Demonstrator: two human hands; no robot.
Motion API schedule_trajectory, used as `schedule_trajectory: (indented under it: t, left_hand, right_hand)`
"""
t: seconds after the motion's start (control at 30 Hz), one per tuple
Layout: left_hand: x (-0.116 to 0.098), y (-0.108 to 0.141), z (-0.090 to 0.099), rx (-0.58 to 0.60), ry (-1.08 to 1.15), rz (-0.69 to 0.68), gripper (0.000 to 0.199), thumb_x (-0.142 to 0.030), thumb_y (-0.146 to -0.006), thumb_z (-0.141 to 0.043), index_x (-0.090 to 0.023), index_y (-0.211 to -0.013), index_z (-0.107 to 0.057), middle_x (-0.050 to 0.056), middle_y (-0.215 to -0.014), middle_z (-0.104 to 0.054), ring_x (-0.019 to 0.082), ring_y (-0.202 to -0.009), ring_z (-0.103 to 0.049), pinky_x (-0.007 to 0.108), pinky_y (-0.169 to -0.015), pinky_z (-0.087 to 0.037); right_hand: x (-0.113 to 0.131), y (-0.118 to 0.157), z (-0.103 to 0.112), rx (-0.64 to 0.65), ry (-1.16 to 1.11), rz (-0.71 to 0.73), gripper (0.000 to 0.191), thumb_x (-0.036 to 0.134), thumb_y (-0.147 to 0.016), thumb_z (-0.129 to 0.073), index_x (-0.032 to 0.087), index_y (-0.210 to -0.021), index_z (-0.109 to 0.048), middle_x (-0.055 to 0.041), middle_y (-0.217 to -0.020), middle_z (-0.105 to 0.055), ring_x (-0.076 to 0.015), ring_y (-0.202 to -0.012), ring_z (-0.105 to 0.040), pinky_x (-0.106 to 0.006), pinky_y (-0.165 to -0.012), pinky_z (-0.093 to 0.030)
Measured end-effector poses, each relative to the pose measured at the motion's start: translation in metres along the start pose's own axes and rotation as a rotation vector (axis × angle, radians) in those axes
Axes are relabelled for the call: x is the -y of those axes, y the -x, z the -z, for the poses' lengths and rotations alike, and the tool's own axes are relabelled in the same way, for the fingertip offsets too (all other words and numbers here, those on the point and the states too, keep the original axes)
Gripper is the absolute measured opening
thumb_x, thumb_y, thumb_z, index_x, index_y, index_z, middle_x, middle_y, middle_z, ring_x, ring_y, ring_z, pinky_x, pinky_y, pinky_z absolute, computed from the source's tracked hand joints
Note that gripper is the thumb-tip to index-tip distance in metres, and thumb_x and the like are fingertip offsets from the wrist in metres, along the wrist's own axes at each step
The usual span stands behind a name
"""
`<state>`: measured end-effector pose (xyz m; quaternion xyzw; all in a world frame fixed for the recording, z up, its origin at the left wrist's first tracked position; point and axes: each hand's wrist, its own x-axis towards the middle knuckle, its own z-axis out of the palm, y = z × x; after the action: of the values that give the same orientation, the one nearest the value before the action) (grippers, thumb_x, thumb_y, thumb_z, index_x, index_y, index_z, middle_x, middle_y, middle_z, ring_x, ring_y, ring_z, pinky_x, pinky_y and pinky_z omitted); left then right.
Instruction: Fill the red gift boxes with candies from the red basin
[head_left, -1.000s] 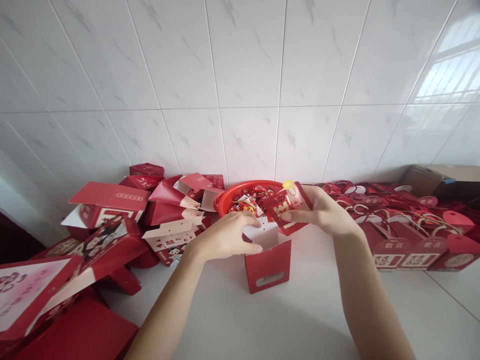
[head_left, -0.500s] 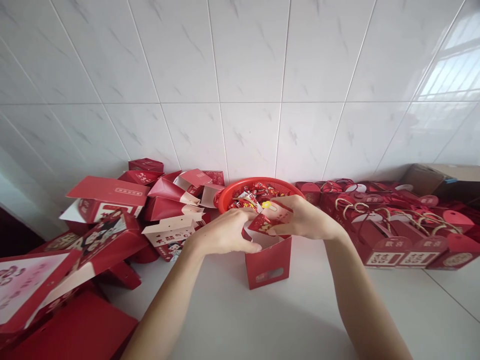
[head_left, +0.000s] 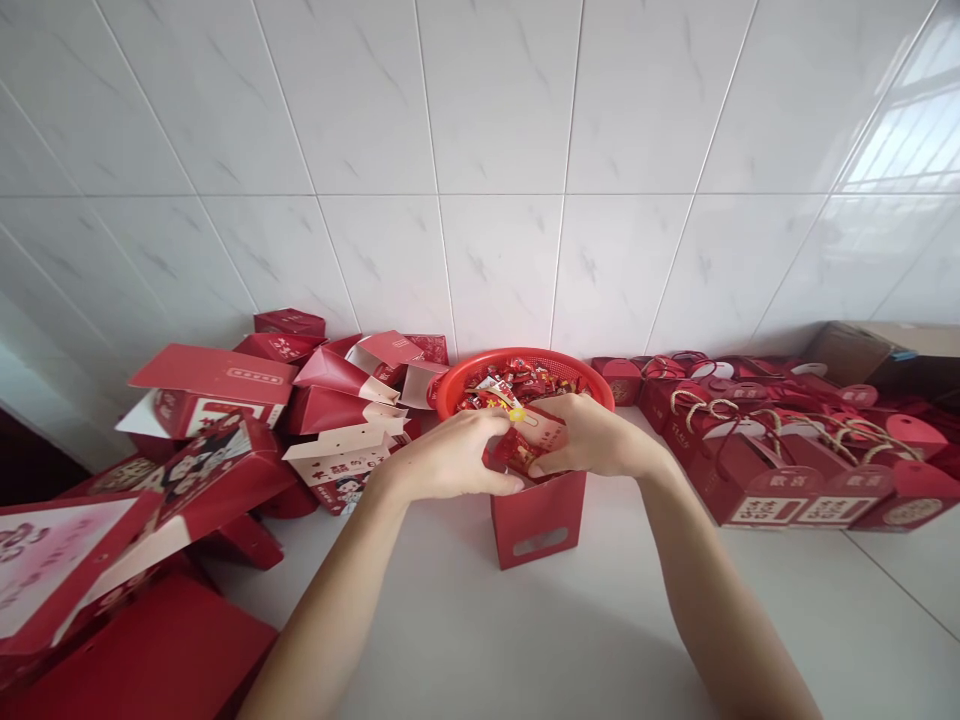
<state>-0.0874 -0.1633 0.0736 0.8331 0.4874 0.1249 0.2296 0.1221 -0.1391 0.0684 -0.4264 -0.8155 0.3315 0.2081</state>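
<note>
An upright red gift box [head_left: 536,525] with an oval window in its front stands before me on the white surface. My left hand [head_left: 457,455] is closed at its left upper edge, thumb along the front rim. My right hand [head_left: 589,435] is closed on a red packet [head_left: 541,430] with a pinkish panel and a yellow flower. The packet sits in the box's mouth between my hands, its lower part hidden. Just behind, an orange-red plastic basket [head_left: 450,385] holds many wrapped sweets [head_left: 525,380].
On the left lies a heap of open red boxes [head_left: 217,470], some tipped over. To the right, several closed red boxes with rope handles [head_left: 765,490] stand in rows. A brown cardboard box [head_left: 855,350] is behind them, against the tiled wall [head_left: 502,260].
The red packet has gone lower into the box's mouth, my right hand moving slightly left with it. My left hand stays at the box's left edge.
</note>
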Motion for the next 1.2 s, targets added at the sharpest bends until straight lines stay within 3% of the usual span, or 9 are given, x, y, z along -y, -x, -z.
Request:
schedule_trajectory:
  t: [0.2, 0.33, 0.47, 0.6, 0.73, 0.9, 1.0, 1.07, 1.2]
  left_hand:
    - [0.001, -0.001, -0.001, -0.012, -0.018, -0.027, 0.054, -0.041, -0.076, -0.072, -0.025, -0.127, -0.065, 0.005, -0.132, -0.066, 0.03, -0.112, -0.064, 0.033, -0.083, -0.05]
    - [0.002, -0.002, -0.001, -0.023, -0.042, -0.076, 0.037, -0.042, -0.081, -0.069, -0.024, -0.113, -0.07, 0.006, -0.119, -0.07, 0.029, -0.105, -0.066, 0.034, -0.082, -0.049]
    - [0.004, -0.006, -0.005, -0.088, -0.053, -0.108, 0.019, -0.04, -0.085, -0.065, -0.021, -0.089, -0.069, 0.005, -0.097, -0.071, 0.026, -0.09, -0.066, 0.034, -0.076, -0.048]
    - [0.006, -0.01, -0.01, -0.16, -0.091, -0.063, 0.02, -0.038, -0.084, -0.066, -0.021, -0.074, -0.062, 0.003, -0.079, -0.065, 0.024, -0.078, -0.062, 0.032, -0.065, -0.044]
    - [0.007, -0.012, -0.014, -0.199, -0.048, -0.099, 0.018, -0.04, -0.085, -0.066, -0.022, -0.082, -0.066, 0.004, -0.083, -0.068, 0.024, -0.081, -0.063, 0.032, -0.067, -0.046]
    - [0.001, -0.014, -0.016, -0.226, -0.087, -0.1, 0.016, -0.028, -0.088, -0.061, -0.022, -0.074, -0.065, 0.001, -0.072, -0.067, 0.021, -0.068, -0.061, 0.032, -0.064, -0.044]
    - [0.0, -0.015, -0.016, -0.246, -0.056, -0.083, 0.007, -0.025, -0.085, -0.064, -0.023, -0.087, -0.071, 0.002, -0.089, -0.075, 0.024, -0.081, -0.067, 0.034, -0.072, -0.049]
    - [0.0, -0.015, -0.017, -0.249, -0.022, -0.067, 0.016, -0.024, -0.086, -0.064, -0.024, -0.1, -0.072, 0.003, -0.104, -0.076, 0.026, -0.093, -0.069, 0.035, -0.078, -0.051]
    - [0.0, -0.015, -0.017, -0.203, -0.027, -0.063, 0.017, -0.025, -0.088, -0.059, -0.024, -0.1, -0.071, 0.004, -0.1, -0.075, 0.027, -0.091, -0.069, 0.037, -0.077, -0.052]
  right_hand:
    - [-0.002, 0.007, 0.011, 0.119, 0.031, 0.143, 0.031, 0.026, -0.067, -0.079, 0.02, -0.097, -0.072, 0.0016, -0.079, -0.063, -0.0164, -0.075, -0.056, -0.025, -0.061, -0.041]
    - [-0.003, 0.01, 0.017, 0.141, 0.02, 0.188, 0.023, 0.028, -0.074, -0.074, 0.019, -0.095, -0.072, 0.0, -0.081, -0.064, -0.0162, -0.074, -0.056, -0.026, -0.062, -0.042]
    - [-0.003, 0.009, 0.015, 0.022, -0.03, 0.095, 0.01, 0.027, -0.078, -0.067, 0.018, -0.075, -0.063, 0.0008, -0.071, -0.06, -0.0139, -0.065, -0.052, -0.025, -0.056, -0.038]
    - [-0.001, 0.008, 0.009, -0.124, -0.028, 0.029, 0.005, 0.022, -0.073, -0.065, 0.019, -0.075, -0.062, 0.0002, -0.072, -0.062, -0.0142, -0.064, -0.053, -0.025, -0.053, -0.037]
    - [-0.001, 0.01, 0.011, -0.122, 0.022, 0.049, 0.009, 0.021, -0.07, -0.065, 0.019, -0.069, -0.056, 0.0016, -0.069, -0.058, -0.0135, -0.064, -0.05, -0.025, -0.053, -0.035]
    - [-0.006, 0.014, 0.019, -0.094, 0.007, 0.096, 0.006, 0.024, -0.076, -0.061, 0.019, -0.073, -0.06, 0.0015, -0.067, -0.057, -0.0126, -0.06, -0.049, -0.024, -0.052, -0.034]
    - [-0.008, 0.017, 0.023, -0.2, -0.03, 0.101, 0.011, 0.027, -0.079, -0.061, 0.017, -0.075, -0.063, 0.0007, -0.065, -0.057, -0.0127, -0.059, -0.05, -0.024, -0.051, -0.035]
    - [-0.008, 0.02, 0.025, -0.262, -0.08, 0.117, 0.015, 0.031, -0.082, -0.063, 0.016, -0.079, -0.065, -0.0006, -0.069, -0.061, -0.0143, -0.062, -0.054, -0.025, -0.054, -0.039]
    - [-0.006, 0.023, 0.028, -0.233, -0.164, 0.233, 0.023, 0.038, -0.089, -0.062, 0.017, -0.094, -0.069, -0.0039, -0.084, -0.068, -0.0177, -0.075, -0.061, -0.027, -0.064, -0.047]
